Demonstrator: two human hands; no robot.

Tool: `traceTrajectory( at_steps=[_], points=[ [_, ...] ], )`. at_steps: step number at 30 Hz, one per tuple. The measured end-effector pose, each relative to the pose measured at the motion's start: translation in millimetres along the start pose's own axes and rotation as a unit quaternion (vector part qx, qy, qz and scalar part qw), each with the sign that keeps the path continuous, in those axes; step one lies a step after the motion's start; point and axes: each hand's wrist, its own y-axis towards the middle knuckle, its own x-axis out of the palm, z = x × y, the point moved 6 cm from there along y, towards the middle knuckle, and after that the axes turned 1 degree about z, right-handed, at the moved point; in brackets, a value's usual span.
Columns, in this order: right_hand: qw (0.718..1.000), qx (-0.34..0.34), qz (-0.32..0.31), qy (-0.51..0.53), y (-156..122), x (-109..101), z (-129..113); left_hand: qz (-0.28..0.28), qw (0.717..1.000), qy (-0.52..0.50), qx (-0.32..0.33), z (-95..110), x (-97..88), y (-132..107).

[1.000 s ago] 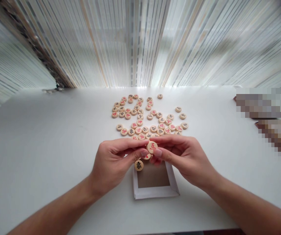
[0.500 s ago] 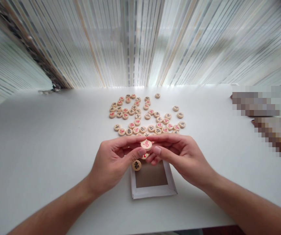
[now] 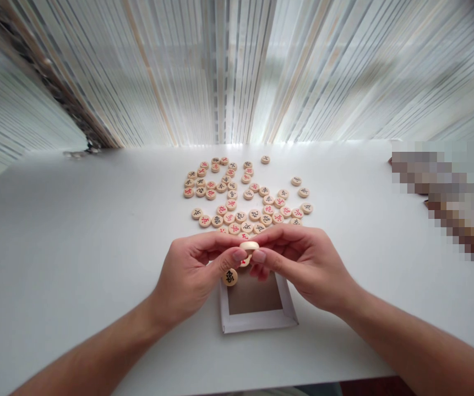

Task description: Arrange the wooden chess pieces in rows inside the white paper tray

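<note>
Between the thumbs and fingers of my left hand [image 3: 197, 269] and my right hand [image 3: 303, 264] is a round wooden Chinese chess piece [image 3: 249, 246], gripped from both sides. Its pale rim faces me and its top face is turned out of sight. Below the hands lies a shallow white box [image 3: 257, 323] with a brown bottom. A piece with a black character [image 3: 229, 277] is by the box's left side, under my left thumb. Another piece with a red mark [image 3: 244, 261] is partly hidden behind my thumbs.
Many loose chess pieces [image 3: 232, 204] with red or black characters are spread over the white table [image 3: 96, 242] beyond my hands. Vertical strip blinds [image 3: 240, 71] hang along the far edge. Two blurred-out objects [image 3: 463, 225] lie at the right.
The held piece has been tipped: its red character faced me before, and now its edge does. Both hands stay in nearly the same place, with the right fingers shifted slightly.
</note>
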Motion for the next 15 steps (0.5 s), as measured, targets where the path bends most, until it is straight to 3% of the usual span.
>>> traceTrajectory(
  at_steps=[7,15],
  points=[
    [0.999,0.047,0.001,0.01,0.8,-2.8,3.7,-0.017,0.999,0.005,0.045,2.0,2.4,-6.2],
    [0.994,0.101,-0.015,0.037,-0.4,1.2,8.0,-0.035,0.998,0.023,0.054,3.2,4.3,-6.1]
  ],
)
